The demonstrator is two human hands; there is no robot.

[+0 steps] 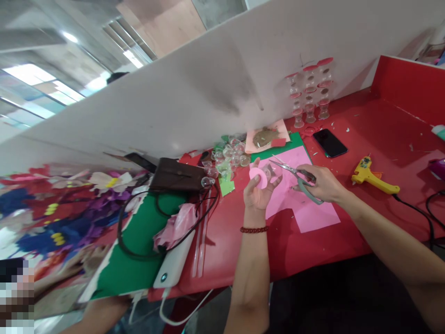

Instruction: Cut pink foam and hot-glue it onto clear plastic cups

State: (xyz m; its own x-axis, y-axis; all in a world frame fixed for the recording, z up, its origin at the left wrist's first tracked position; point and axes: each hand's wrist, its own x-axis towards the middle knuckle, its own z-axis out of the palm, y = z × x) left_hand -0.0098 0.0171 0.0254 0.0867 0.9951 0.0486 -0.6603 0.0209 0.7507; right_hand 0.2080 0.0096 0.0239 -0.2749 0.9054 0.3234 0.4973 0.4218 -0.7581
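My left hand point(259, 195), with a beaded bracelet on its wrist, pinches a round pink disc point(260, 180) under the thumb. A small clear plastic piece point(270, 170) shows by its fingers; whether they hold it I cannot tell. My right hand point(325, 184) is closed around the grey handles of a pair of scissors point(308, 191). Their blades point left toward the disc, a little above my left fingers. Below both hands lies cut pink paper point(314, 220) on the red table point(295, 250).
Clear plastic cups point(231, 155) are heaped left. Brown material on pale paper point(249, 146) lies behind. Stacked clear cups point(310, 95) stand against the white partition point(215, 83). Right are a phone point(330, 142) and yellow glue gun point(375, 180). Another person's hand point(92, 260) is far left.
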